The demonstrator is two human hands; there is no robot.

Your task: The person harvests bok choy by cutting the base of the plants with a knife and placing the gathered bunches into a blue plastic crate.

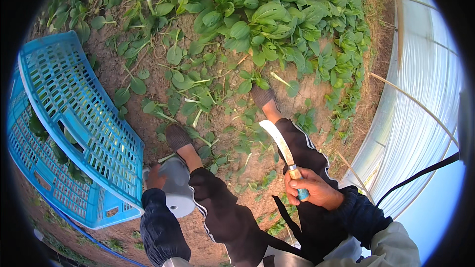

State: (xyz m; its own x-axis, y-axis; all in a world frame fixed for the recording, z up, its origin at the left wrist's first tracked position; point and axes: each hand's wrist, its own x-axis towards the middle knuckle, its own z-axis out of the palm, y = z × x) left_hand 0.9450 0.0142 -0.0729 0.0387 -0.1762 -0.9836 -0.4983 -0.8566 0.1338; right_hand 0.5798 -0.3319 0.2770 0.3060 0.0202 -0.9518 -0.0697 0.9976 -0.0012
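Observation:
My right hand (310, 189) is closed around the wooden handle of a sickle-like knife (279, 139). The handle has blue wrapping at its lower end, and the curved blade points up and away from me over my right trouser leg. On the left, my left hand (156, 178) is against the side of a grey cylindrical bucket (174, 181). The bucket lies tilted, its flat round end with a small hole facing me. Blur and the bucket's side hide part of those fingers, so their grip is unclear.
A blue slatted plastic crate (107, 148) with leafy greens in it stands at left, close to my left hand. Cut leaves (193, 100) litter the soil around my feet. Growing leafy greens (274, 18) spread ahead. Plastic sheeting (415, 63) on thin poles edges the right; a blue hose (79, 228) runs lower left.

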